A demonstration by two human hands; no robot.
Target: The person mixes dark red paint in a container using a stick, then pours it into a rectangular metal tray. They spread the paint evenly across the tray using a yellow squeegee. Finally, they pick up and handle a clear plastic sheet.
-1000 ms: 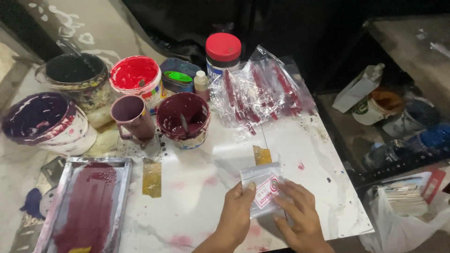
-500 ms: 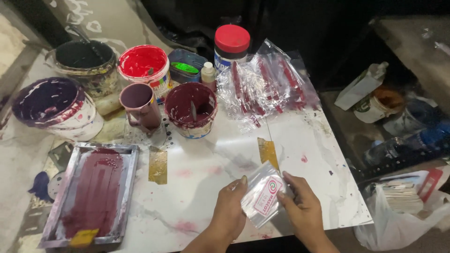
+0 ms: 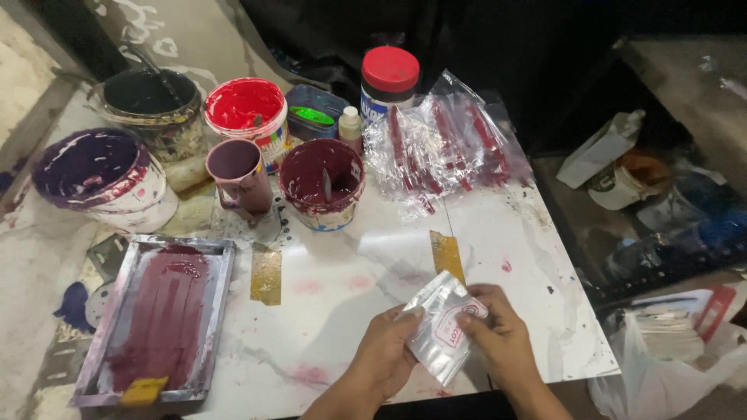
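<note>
hands [image 3: 447,346] working low over the white bench [image 3: 350,280], both pinching a small clear printed pouch [image 3: 445,328], left grip [image 3: 389,350] and right grip [image 3: 498,338] clamped on its edges. printing seemingly done on this one; pile of red-marked pouches [image 3: 443,152] lying near the paint tubs [image 3: 323,183], screen frame [image 3: 156,319] still wet with maroon ink.

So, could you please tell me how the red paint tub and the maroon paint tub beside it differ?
The red paint tub stands further back and holds bright red paint filling it nearly to the rim; the maroon paint tub stands nearer the hands, its dark maroon paint sits low, coating its walls. A stirring tool stands in the maroon paint tub, while only a small tip pokes from the red one. Both are open, round, upright and paint-smeared.
</note>
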